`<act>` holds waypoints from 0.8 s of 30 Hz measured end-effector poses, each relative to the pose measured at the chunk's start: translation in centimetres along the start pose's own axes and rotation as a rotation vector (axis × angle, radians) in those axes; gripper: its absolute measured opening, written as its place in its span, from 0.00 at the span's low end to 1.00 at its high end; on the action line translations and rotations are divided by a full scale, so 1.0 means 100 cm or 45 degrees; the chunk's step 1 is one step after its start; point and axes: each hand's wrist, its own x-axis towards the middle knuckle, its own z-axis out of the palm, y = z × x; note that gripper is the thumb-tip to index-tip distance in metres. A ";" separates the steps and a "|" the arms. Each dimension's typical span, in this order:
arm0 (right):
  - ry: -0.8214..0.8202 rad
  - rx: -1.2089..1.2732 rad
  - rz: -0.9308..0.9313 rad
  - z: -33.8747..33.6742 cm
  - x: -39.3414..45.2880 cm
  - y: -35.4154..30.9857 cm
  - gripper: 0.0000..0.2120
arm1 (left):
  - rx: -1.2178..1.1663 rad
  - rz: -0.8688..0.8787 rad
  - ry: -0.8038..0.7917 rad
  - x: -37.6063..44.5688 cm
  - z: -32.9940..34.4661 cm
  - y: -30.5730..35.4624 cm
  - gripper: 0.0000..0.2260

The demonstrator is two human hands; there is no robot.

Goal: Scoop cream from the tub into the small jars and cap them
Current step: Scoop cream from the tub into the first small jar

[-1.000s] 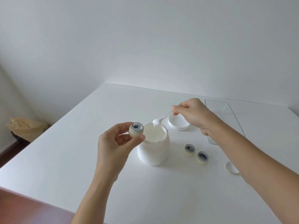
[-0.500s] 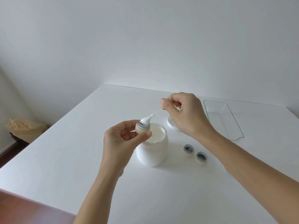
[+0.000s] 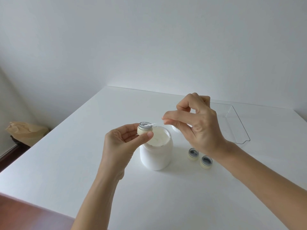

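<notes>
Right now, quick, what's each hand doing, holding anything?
Left hand: grips a small jar above the open tub.
Right hand: pinches the spatula handle, tip at the jar's mouth.

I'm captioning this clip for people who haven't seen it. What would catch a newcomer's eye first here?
Most likely the two hands at centre: the left hand holds a small jar above the open cream tub, while the right hand pinches a thin spatula whose tip sits in the jar's mouth. Next, two uncapped small jars stand on the white table right of the tub.
</notes>
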 end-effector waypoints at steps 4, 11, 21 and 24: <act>0.020 0.020 0.049 -0.003 -0.002 0.001 0.08 | -0.007 0.007 -0.009 0.001 -0.001 0.001 0.20; 0.033 0.107 0.253 -0.009 -0.003 0.004 0.07 | 0.008 0.029 0.010 0.001 -0.007 -0.001 0.17; -0.406 -0.040 0.453 0.012 -0.008 0.007 0.05 | 0.004 0.127 -0.035 -0.008 -0.011 -0.007 0.17; -0.594 -0.218 0.277 0.021 -0.006 0.004 0.09 | 0.016 0.132 -0.057 -0.016 -0.011 -0.009 0.17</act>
